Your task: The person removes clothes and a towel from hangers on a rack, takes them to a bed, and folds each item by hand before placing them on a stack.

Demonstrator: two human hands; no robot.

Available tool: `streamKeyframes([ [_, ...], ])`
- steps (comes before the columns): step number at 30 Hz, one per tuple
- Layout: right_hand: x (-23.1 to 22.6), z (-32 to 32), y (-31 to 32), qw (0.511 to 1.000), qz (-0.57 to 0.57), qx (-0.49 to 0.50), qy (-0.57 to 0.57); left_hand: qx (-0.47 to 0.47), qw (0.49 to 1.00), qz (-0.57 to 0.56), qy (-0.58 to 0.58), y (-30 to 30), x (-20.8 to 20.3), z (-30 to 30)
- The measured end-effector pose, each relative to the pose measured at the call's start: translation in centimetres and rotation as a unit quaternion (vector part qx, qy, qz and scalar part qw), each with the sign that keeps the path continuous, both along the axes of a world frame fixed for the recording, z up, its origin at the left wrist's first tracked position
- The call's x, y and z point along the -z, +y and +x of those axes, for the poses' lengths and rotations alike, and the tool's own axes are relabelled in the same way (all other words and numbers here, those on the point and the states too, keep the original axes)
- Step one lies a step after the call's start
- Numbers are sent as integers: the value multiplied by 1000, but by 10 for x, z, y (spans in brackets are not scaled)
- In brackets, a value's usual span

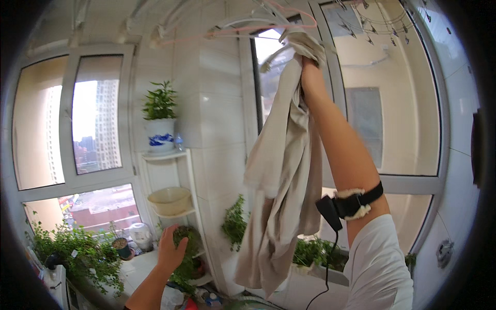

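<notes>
A long beige garment (281, 175) hangs in folds in front of the window. My right hand (309, 72) is raised high and grips the garment's bunched top, where the cloth covers its fingers. Just above that bunched top are a pink hanger (289, 26) and a white hanger (245, 21). Lower on the left, my left hand (171, 249) is open and holds nothing, its thumb apart from the fingers. It is in front of a green potted plant (191, 245) on the lower part of a white corner shelf.
The corner shelf (192, 181) bears a beige basin (169, 201) and a blue-and-white flowerpot (160, 135). Leafy plants (77, 256) grow at the lower left, others (315, 253) behind the garment. Clip hangers (372, 28) hang at the upper right. A black cable (326, 274) trails from my right arm's strap.
</notes>
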State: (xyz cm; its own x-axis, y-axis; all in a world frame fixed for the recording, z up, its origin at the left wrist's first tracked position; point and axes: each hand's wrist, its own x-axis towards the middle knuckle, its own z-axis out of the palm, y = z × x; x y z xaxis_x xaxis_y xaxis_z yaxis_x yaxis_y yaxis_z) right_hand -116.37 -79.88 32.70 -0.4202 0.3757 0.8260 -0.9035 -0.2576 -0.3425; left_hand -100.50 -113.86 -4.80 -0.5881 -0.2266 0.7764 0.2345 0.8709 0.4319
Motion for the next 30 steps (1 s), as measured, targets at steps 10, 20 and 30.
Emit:
streamKeyframes([
  [10, 298, 137, -21, 894, 190, -291, -282, 603, 758, 161, -191, 196, 77, -54],
  [20, 610, 358, 110, 833, -263, 121, -472, 632, 167, 145, -743, 305, 273, 56],
  [30, 570, 682, 64, 776, -482, 298, -277, 783, 80, -145, -600, 386, 256, 298],
])
